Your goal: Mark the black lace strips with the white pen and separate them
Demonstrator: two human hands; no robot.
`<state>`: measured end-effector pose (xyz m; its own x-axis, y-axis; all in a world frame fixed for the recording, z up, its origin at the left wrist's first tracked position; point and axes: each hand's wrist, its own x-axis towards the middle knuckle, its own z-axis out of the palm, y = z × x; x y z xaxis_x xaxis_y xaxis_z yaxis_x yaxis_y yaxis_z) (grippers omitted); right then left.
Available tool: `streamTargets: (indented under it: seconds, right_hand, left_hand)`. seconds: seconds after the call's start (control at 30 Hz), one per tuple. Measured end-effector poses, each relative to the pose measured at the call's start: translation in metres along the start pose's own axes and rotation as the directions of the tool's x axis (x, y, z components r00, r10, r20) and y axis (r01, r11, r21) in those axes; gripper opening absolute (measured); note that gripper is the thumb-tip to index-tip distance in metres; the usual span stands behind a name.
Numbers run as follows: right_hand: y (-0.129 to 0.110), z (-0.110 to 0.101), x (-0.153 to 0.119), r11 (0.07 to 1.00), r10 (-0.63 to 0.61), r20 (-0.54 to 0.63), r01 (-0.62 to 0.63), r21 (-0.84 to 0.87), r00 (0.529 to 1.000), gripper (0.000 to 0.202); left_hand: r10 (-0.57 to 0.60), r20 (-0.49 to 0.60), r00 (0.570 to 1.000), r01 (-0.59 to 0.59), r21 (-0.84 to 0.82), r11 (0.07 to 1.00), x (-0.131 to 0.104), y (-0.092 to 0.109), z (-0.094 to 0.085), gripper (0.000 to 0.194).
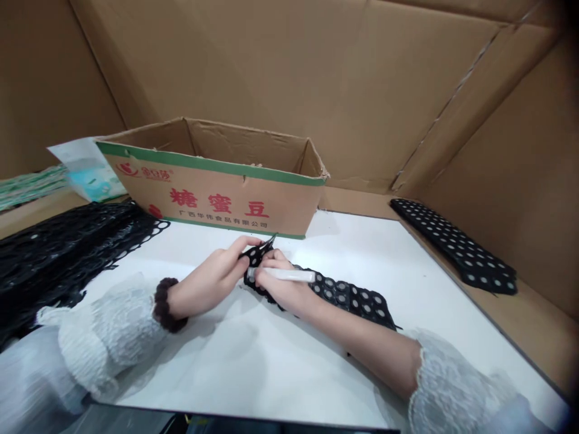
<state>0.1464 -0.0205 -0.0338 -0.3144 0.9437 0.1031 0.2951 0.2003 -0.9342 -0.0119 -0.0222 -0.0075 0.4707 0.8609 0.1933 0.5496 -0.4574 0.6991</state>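
A black strip set with rows of round grey discs (pixel 341 294) lies across the white board, its left end lifted a little. My left hand (pixel 217 274) is closed on that raised end, pinching it between thumb and fingers. In my right hand (pixel 287 292) is a white pen-shaped tool (pixel 292 275), held like a pen against the strip's left end. The tool's tip is hidden by my fingers. Part of the strip runs beneath my right wrist and forearm.
Behind my hands stands an open cardboard box (pixel 217 199). A heap of black perforated sheets (pixel 58 253) lies on the left, near a white-and-blue packet (pixel 93 172). More disc-studded black strips (pixel 452 244) rest at the right. Cardboard walls (pixel 289 72) surround the white board (pixel 217 361).
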Motion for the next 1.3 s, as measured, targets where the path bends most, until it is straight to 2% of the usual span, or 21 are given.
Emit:
streamTargets:
  seconds: [0.07,0.17,0.37,0.57,0.7,0.77,0.9,1.0,1.07,1.2,1.3]
  right_hand:
    - [0.000,-0.004,0.000,0.996,0.065,-0.014,-0.064,0.068,0.998,0.020]
    - [0.000,-0.011,0.001,0.986,0.093,-0.008,-0.091,0.139,0.996,0.023]
    - [-0.002,-0.012,0.002,0.981,0.126,0.008,-0.126,0.149,0.992,0.024]
    - [-0.014,-0.008,-0.002,0.976,0.206,0.024,-0.207,0.066,0.978,0.022]
    - [-0.014,0.004,-0.004,0.964,0.261,-0.016,-0.260,0.052,0.965,0.021]
    - [-0.011,0.012,-0.005,0.974,0.225,-0.061,-0.223,0.042,0.972,0.019]
    - [-0.010,0.020,-0.006,0.992,0.122,-0.110,-0.122,0.013,0.986,0.017]
    - [-0.015,0.015,-0.010,0.987,0.149,-0.092,-0.143,0.072,0.985,0.018]
    - [-0.018,0.011,-0.013,0.974,0.192,-0.073,-0.181,0.133,0.979,0.020]
    - [-0.018,0.007,-0.014,0.960,0.227,-0.051,-0.215,0.181,0.972,0.024]
    - [-0.015,0.009,-0.013,0.958,0.241,-0.058,-0.228,0.177,0.969,0.026]
  left_hand:
    - [-0.055,-0.040,0.998,0.052,-0.071,0.996,0.003,-0.008,-0.004,0.032]
    - [-0.133,-0.029,0.991,0.123,-0.213,0.969,0.007,-0.020,-0.006,0.032]
    - [-0.120,-0.021,0.993,0.111,-0.245,0.963,0.007,-0.026,-0.004,0.031]
    - [-0.092,-0.060,0.994,0.083,-0.132,0.988,0.006,-0.021,-0.004,0.032]
    - [-0.094,-0.094,0.991,0.094,0.000,0.996,0.002,-0.011,0.001,0.030]
    - [-0.084,-0.081,0.993,0.090,0.073,0.993,-0.001,-0.004,0.004,0.032]
    - [-0.033,0.011,0.999,0.030,0.166,0.986,-0.007,0.002,0.005,0.039]
    - [-0.010,-0.044,0.999,0.014,0.093,0.996,-0.003,-0.006,-0.003,0.034]
    - [-0.041,-0.082,0.996,0.040,-0.009,0.999,0.002,-0.015,-0.009,0.030]
    - [-0.143,-0.052,0.988,0.130,-0.196,0.972,0.007,-0.027,-0.011,0.032]
    - [-0.145,-0.062,0.988,0.129,-0.212,0.969,0.006,-0.027,-0.008,0.032]
